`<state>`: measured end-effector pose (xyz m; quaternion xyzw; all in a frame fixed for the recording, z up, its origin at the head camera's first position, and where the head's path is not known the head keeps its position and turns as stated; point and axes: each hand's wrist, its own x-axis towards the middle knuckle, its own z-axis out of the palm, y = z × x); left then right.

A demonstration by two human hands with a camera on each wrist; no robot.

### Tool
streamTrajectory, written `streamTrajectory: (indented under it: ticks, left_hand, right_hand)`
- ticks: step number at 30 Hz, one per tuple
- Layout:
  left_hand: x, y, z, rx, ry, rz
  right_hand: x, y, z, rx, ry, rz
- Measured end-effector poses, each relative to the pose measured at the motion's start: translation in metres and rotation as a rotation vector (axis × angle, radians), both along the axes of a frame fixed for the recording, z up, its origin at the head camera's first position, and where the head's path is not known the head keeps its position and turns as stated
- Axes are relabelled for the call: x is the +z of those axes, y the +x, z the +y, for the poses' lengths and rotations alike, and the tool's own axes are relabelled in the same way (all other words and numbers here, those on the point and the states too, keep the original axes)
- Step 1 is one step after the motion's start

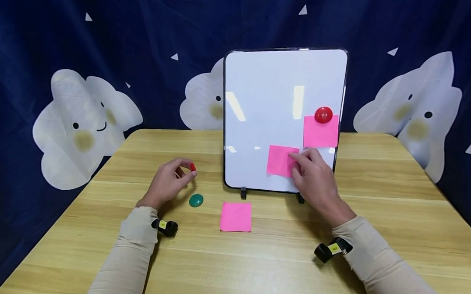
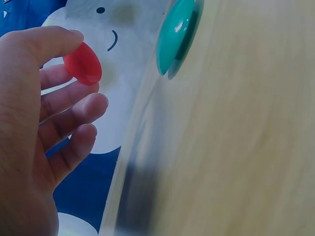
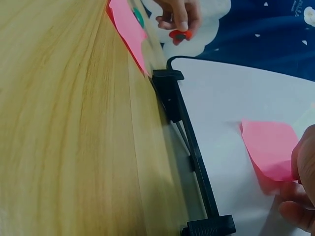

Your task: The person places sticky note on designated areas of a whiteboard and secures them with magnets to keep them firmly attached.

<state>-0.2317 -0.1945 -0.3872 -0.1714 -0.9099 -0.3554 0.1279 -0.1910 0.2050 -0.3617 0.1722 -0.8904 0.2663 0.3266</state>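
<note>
My left hand pinches a red magnet between thumb and forefinger above the table; the left wrist view shows the red magnet with the other fingers loosely bent. My right hand holds the right edge of a pink note against the lower part of the whiteboard. In the right wrist view, the left part of this pink note stands slightly off the board. Up and to the right, another pink note hangs under a round red magnet.
A green magnet lies on the table below my left hand. To its right, a pink note lies in front of the board. Black feet support the whiteboard. Behind the table hangs a dark blue curtain with cloud shapes.
</note>
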Motion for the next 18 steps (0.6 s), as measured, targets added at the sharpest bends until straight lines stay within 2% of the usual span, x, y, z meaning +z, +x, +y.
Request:
streamTrajectory:
  ticks: [9, 18]
  left_hand:
    - [-0.0003, 0.0005, -0.0003, -0.006, 0.002, -0.005]
    - [0.0008, 0.0009, 0.0016, 0.0, 0.001, -0.008]
  right_hand:
    - [-0.0014, 0.0014, 0.0008, -0.03, 0.021, -0.036]
    - [-0.0044, -0.0016, 0.0024, -0.036, 0.054, 0.005]
